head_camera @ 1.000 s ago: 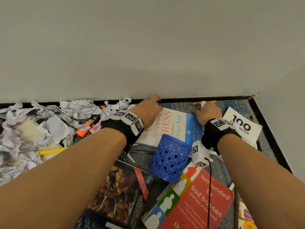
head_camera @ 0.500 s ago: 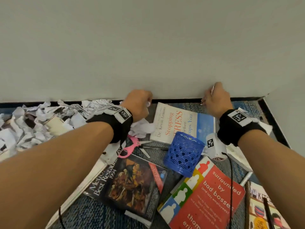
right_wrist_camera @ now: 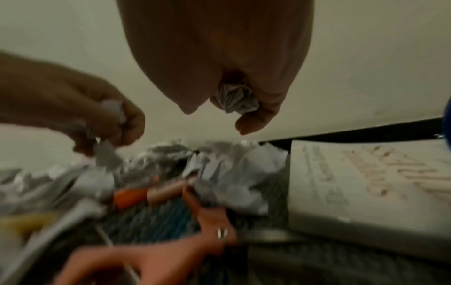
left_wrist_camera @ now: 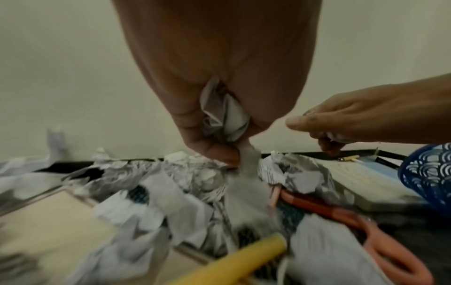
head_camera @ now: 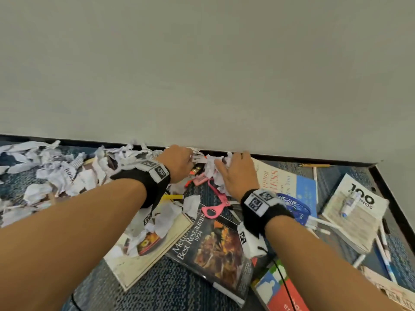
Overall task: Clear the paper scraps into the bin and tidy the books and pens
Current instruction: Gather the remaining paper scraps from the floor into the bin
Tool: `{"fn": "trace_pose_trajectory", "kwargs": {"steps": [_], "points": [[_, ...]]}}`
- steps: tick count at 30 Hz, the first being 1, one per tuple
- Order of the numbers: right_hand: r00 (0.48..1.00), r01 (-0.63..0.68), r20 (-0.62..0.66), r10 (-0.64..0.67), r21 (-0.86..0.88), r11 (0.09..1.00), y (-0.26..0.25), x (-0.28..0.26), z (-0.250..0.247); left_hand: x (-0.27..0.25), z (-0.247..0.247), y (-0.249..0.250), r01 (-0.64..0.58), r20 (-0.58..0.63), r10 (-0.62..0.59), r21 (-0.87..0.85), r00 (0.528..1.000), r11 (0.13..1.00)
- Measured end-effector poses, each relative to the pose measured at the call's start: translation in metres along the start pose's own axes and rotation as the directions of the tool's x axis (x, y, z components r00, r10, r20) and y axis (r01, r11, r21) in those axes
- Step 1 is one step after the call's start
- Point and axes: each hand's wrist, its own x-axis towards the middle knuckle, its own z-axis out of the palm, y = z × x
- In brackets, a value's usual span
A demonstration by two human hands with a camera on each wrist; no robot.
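Both hands work at the far edge of the floor, along the wall. The left hand (head_camera: 179, 161) grips a crumpled wad and pinches another scrap. The right hand (head_camera: 239, 173) palms a wad, with its forefinger and thumb extended. The paper scraps (head_camera: 67, 173) lie mainly left of both hands, nearer the left hand. No bin is visible. Books (head_camera: 215, 250) lie nearer the person.

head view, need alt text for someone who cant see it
Two hands, the left hand and right hand, gather crumpled paper scraps at the base of a pale wall. Around them on blue carpet lie more scraps, pink scissors, several books, pens and a tipped blue pen holder.
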Motion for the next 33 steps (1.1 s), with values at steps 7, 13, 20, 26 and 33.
{"fn": "trace_pose_trajectory", "kwargs": {"steps": [7, 13, 20, 26, 33], "points": [[0.999, 0.04, -0.033, -0.041, -0.028, 0.999, 0.006, 0.003, 0.042, 0.002, 0.025, -0.015, -0.026, -0.162, 0.046, 0.127, 0.986, 0.992], [0.99, 0.109, -0.085, -0.114, -0.061, 0.992, 0.006, 0.002, 0.054, 0.008, 0.061, -0.012, -0.182, -0.131, 0.2, 0.137, 0.971, 0.974], [0.994, 0.112, -0.003, -0.113, -0.131, 0.985, 0.019, 0.008, 0.059, 0.011, 0.066, -0.011, -0.088, -0.181, 0.119, 0.175, 0.976, 0.981], [0.983, 0.116, -0.124, -0.137, -0.167, 0.979, 0.016, 0.0, 0.051, 0.01, 0.064, -0.009, 0.045, -0.033, -0.04, 0.182, 0.999, 0.982], [0.991, 0.111, 0.104, -0.09, -0.221, 0.969, 0.014, -0.005, 0.039, 0.014, 0.025, -0.011, 0.094, -0.242, -0.082, 0.036, 0.967, 0.995]]}}
